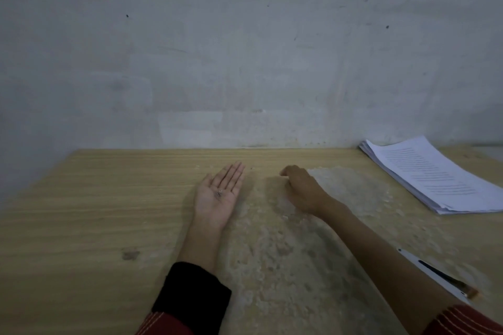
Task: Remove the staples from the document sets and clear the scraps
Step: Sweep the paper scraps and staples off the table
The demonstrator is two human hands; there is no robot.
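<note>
Left hand [217, 200] lay palm-up on the table [95, 198], fingers straight and pressed together, pulled staples [219, 193] resting in the palm. Right hand [300, 187] just right of it, knuckles up, fingers curled to the tabletop; whether they pinched anything, cannot tell. Document stack [432, 174] sat far right.

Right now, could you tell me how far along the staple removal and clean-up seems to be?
Looks done: the papers lie stacked at the far right. In hand: staples rest in the open left hand, while the right hand, fingers curled, touches the tabletop, perhaps after another scrap. Left: discarding the collected staples.
</note>
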